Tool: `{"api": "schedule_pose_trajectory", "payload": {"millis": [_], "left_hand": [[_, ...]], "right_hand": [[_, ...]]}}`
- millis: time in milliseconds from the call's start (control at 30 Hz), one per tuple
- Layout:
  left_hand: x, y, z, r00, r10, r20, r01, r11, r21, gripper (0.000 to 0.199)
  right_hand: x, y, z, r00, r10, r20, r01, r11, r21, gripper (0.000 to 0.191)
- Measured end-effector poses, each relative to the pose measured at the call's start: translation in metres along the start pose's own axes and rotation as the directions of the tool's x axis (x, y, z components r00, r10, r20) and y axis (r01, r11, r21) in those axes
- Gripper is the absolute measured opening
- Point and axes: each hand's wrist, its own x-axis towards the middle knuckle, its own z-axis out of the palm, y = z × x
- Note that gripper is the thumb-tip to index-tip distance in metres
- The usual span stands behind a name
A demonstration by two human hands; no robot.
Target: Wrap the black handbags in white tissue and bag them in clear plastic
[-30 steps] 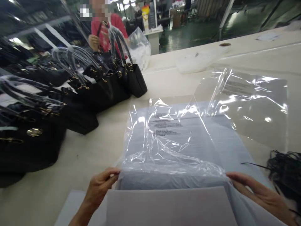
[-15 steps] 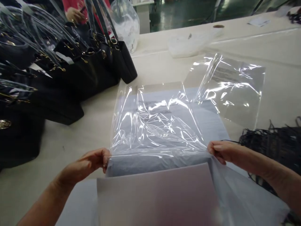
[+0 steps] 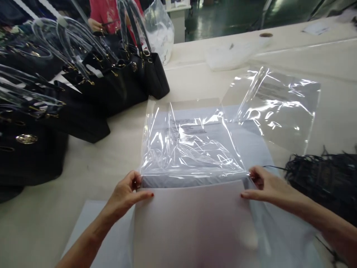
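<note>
A clear plastic bag (image 3: 192, 145) with black print lies on the cream table (image 3: 111, 156), its open mouth toward me. A flat white sheet (image 3: 192, 223) sits at the mouth, its far edge at the opening. My left hand (image 3: 125, 193) pinches the bag's near left corner together with the sheet's corner. My right hand (image 3: 262, 184) grips the near right corner the same way. A pale grey-blue sheet (image 3: 251, 145) lies under the bag.
Several black handbags (image 3: 92, 89) with plastic-wrapped handles stand in rows at the left. A second clear bag (image 3: 281, 104) lies at the right, a pile of black cords (image 3: 323, 175) nearer. A person in red (image 3: 103, 15) works at the far left. A tape roll (image 3: 266, 36) sits far back.
The white sheet's far edge has slid up to the bag's mouth. Both my hands have shifted inward along the opening, and the view has tilted down.
</note>
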Motion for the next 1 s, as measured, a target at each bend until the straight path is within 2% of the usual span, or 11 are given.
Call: {"api": "schedule_pose_trajectory", "payload": {"millis": [100, 267, 400, 533, 567, 600, 667, 733, 800, 867, 1000], "left_hand": [[0.000, 0.002, 0.003, 0.997, -0.007, -0.083, 0.010, 0.999, 0.035, 0.047], [-0.008, -0.008, 0.015, 0.948, 0.019, -0.319, -0.023, 1.000, -0.007, 0.056], [-0.019, -0.022, 0.034, 0.832, 0.076, -0.550, -0.079, 0.997, 0.017, 0.051], [-0.021, -0.023, 0.051, 0.687, 0.088, -0.722, -0.109, 0.994, 0.017, 0.046], [-0.021, -0.022, 0.053, 0.663, 0.090, -0.743, -0.103, 0.994, 0.029, 0.045], [-0.020, -0.020, 0.054, 0.654, 0.090, -0.751, -0.091, 0.995, 0.040, 0.045], [-0.020, -0.016, 0.054, 0.669, 0.084, -0.739, -0.055, 0.996, 0.063, 0.045], [-0.021, -0.013, 0.052, 0.695, 0.091, -0.713, -0.026, 0.994, 0.102, 0.046], [-0.022, -0.010, 0.052, 0.700, 0.141, -0.700, -0.017, 0.983, 0.181, 0.046], [-0.022, -0.010, 0.052, 0.686, 0.232, -0.690, -0.034, 0.957, 0.288, 0.047], [-0.017, -0.015, 0.057, 0.642, 0.428, -0.636, -0.094, 0.867, 0.489, 0.046]], "right_hand": [[-0.003, -0.009, 0.007, 0.990, 0.013, -0.144, -0.018, 0.999, -0.037, 0.051], [-0.008, -0.012, 0.027, 0.952, 0.072, -0.297, -0.007, 0.977, 0.212, 0.052], [-0.013, -0.010, 0.042, 0.918, 0.114, -0.379, 0.050, 0.916, 0.399, 0.056], [-0.012, -0.012, 0.042, 0.923, 0.089, -0.375, 0.067, 0.921, 0.384, 0.056], [-0.011, -0.012, 0.040, 0.927, 0.086, -0.365, 0.063, 0.924, 0.378, 0.056], [-0.010, -0.012, 0.037, 0.933, 0.089, -0.349, 0.056, 0.922, 0.383, 0.056], [-0.006, -0.011, 0.028, 0.953, 0.107, -0.283, 0.027, 0.902, 0.430, 0.054], [-0.001, -0.011, 0.018, 0.982, 0.103, -0.156, -0.008, 0.857, 0.515, 0.048], [0.003, -0.011, 0.011, 0.995, 0.079, -0.061, -0.030, 0.818, 0.575, 0.043], [0.007, -0.014, 0.009, 0.993, 0.085, -0.080, -0.026, 0.828, 0.561, 0.042], [0.006, -0.025, 0.015, 0.962, 0.151, -0.226, -0.033, 0.891, 0.452, 0.046]]}}
